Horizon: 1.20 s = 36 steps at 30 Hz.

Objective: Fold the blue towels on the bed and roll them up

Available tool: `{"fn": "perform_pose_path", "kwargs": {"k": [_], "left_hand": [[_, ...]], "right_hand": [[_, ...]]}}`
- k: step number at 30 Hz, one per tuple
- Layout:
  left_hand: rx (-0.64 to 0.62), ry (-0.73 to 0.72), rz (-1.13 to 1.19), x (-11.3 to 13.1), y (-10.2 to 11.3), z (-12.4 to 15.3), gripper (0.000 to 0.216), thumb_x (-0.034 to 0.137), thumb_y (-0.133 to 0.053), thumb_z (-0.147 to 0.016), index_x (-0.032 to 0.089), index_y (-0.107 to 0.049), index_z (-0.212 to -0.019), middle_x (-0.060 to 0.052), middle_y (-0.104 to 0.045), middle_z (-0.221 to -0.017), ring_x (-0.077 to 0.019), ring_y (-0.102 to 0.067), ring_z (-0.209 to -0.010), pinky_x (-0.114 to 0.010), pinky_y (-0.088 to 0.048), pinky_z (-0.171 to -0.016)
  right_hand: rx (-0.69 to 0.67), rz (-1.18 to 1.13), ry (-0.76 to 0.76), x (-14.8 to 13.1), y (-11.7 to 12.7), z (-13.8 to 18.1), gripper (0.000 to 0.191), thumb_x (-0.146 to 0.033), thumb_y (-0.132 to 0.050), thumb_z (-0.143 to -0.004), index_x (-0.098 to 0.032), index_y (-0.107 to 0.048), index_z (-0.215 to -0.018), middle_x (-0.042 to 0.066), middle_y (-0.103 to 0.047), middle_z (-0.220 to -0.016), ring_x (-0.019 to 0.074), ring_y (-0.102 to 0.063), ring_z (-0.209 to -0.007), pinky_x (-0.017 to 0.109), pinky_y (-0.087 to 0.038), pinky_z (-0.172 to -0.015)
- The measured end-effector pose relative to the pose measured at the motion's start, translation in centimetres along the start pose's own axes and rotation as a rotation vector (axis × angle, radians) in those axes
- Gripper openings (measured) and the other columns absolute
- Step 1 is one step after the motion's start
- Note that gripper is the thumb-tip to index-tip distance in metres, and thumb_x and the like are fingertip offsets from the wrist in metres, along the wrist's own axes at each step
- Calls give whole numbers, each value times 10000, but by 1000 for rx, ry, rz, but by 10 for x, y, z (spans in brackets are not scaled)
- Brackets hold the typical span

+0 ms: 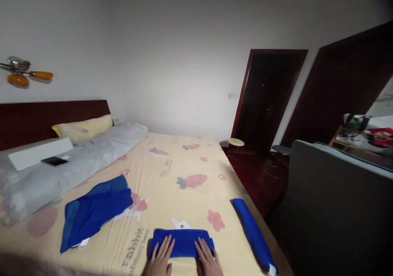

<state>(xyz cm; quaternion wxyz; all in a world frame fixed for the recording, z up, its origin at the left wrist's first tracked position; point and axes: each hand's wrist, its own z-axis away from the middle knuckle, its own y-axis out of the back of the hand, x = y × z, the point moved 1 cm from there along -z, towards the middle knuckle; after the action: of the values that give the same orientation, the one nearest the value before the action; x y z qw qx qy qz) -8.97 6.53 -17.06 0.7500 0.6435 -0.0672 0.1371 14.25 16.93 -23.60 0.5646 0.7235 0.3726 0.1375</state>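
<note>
A blue cloth (183,243), folded into a flat rectangle, lies on the bed near its front edge. My left hand (161,256) rests flat on its left part, fingers spread. On the right part lies my right hand (208,258), its fingers also stretched out and apart. To the right, a blue cloth roll (253,235) with a white tag at its near end lies along the bed's side. Further left, another blue cloth (98,210) is spread out loosely, with a white label at its lower edge. The underside of the folded cloth is hidden.
A cream bed sheet (166,206) printed with carrots and rabbits covers the bed. A grey rolled quilt (101,151) bears a white box (41,153) and a phone (55,161). A yellow pillow (84,128) leans near the headboard. Beyond the right side stand a stool (236,142) and a dark panel (334,202).
</note>
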Motion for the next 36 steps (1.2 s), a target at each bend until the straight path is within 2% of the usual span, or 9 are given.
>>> {"fn": "perform_pose_path", "kwargs": {"k": [5, 11, 15, 18, 23, 25, 29, 32, 36], "left_hand": [[80, 93, -57, -38, -2, 12, 754, 156, -352, -791, 375, -164, -1488, 110, -147, -1583, -197, -140, -1484, -497, -138, -1206], [9, 139, -60, -25, 39, 3, 828, 50, -411, -664, 337, -379, -1440, 53, -374, -1544, -171, -298, -1433, -439, -188, -1176], [21, 135, -6, -34, 67, -6, 519, 177, -475, -713, 322, -618, -1190, -1, -683, -1234, -208, -579, -1174, -373, -381, -1028], [-13, 186, 0, -43, 72, -9, 358, 277, -491, -728, 302, -682, -1030, -23, -741, -1074, -248, -653, -1032, -392, -459, -907], [26, 282, -48, -35, 63, -10, 468, 238, -439, -749, 193, -651, -1164, -120, -642, -1281, -330, -516, -1253, -545, -321, -1067], [64, 280, -67, -23, 55, -15, 564, 142, -395, -740, 152, -582, -1272, -129, -565, -1384, -300, -423, -1346, -526, -241, -1131], [28, 129, -31, 13, 27, -28, 779, 29, -351, -697, 197, -370, -1457, -9, -336, -1565, -161, -242, -1457, -360, -172, -1201], [14, -3, 17, 31, 6, -29, 819, 84, -372, -720, 211, -199, -1511, 26, -147, -1604, -177, -134, -1487, -400, -134, -1225], [79, -18, -4, 10, -6, -14, 759, 190, -364, -814, 254, -77, -1514, 48, -62, -1601, -200, -98, -1492, -463, -127, -1225]], "right_hand": [[-19, 25, -61, 33, 6, 13, 569, -213, -395, -876, -384, -375, -1419, 6, -459, -1453, 245, -504, -1297, 458, -449, -1002], [-133, -19, -146, 6, 50, -18, 464, -203, -416, -847, -254, -561, -1284, 57, -595, -1355, 251, -532, -1250, 438, -367, -1032], [-176, 0, -213, -2, 74, -37, 419, -114, -397, -783, -207, -641, -1111, 73, -718, -1069, 233, -623, -1027, 381, -399, -936], [-201, 10, -249, 0, 74, -42, 360, -128, -422, -768, -212, -669, -1016, 69, -732, -952, 236, -653, -923, 368, -431, -861], [-151, 57, -303, -3, 69, -43, 469, -71, -353, -778, -173, -645, -1132, 144, -680, -1136, 289, -610, -1082, 457, -408, -948], [-134, 55, -286, -11, 66, -46, 518, -56, -315, -794, -174, -622, -1194, 142, -646, -1237, 274, -573, -1171, 461, -371, -1023], [-150, -74, -93, -37, 45, -49, 597, -132, -422, -783, -239, -489, -1367, 62, -532, -1420, 231, -467, -1326, 410, -330, -1112], [-128, -113, 17, -47, 26, -43, 623, -227, -457, -816, -253, -389, -1435, 63, -417, -1496, 250, -398, -1381, 434, -345, -1118], [-76, -72, 66, -22, 18, -24, 624, -257, -397, -888, -319, -229, -1485, 30, -355, -1525, 233, -369, -1399, 445, -351, -1123]]}}
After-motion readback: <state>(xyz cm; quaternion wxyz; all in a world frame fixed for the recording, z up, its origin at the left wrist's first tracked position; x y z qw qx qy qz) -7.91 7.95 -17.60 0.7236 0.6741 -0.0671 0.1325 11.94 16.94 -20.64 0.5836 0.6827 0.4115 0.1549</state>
